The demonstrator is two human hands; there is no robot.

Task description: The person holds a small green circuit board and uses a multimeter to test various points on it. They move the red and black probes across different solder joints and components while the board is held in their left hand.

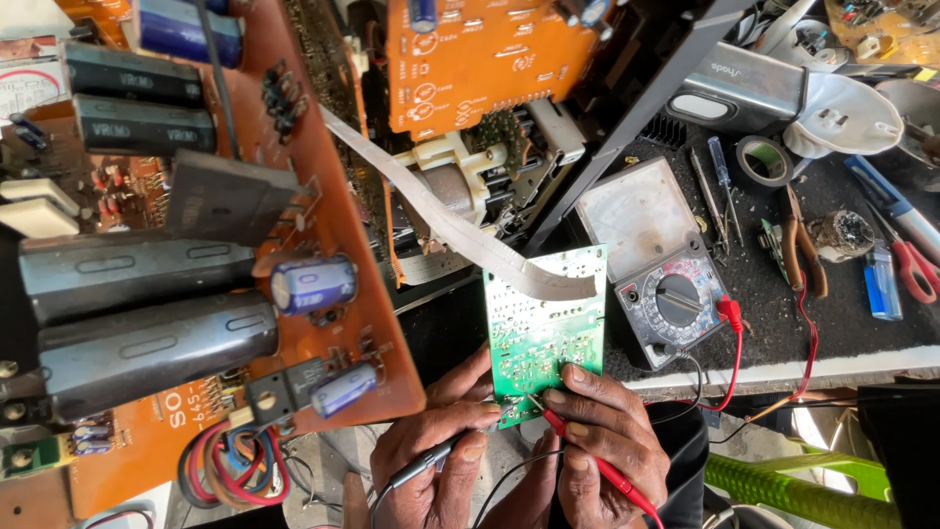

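Probe tips hidden against small green circuit board (pixel 541 328); left hand (pixel 436 460) pinches black probe (pixel 423 467), right hand (pixel 607 441) grips red probe (pixel 599 464) below it.

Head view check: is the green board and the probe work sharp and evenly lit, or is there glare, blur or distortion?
Head view: green board sharp, evenly daylit; left hand and right hand with the red probe crisp; bottom right corner blown out; wide-angle bending at the edges; big capacitors at left slightly soft.
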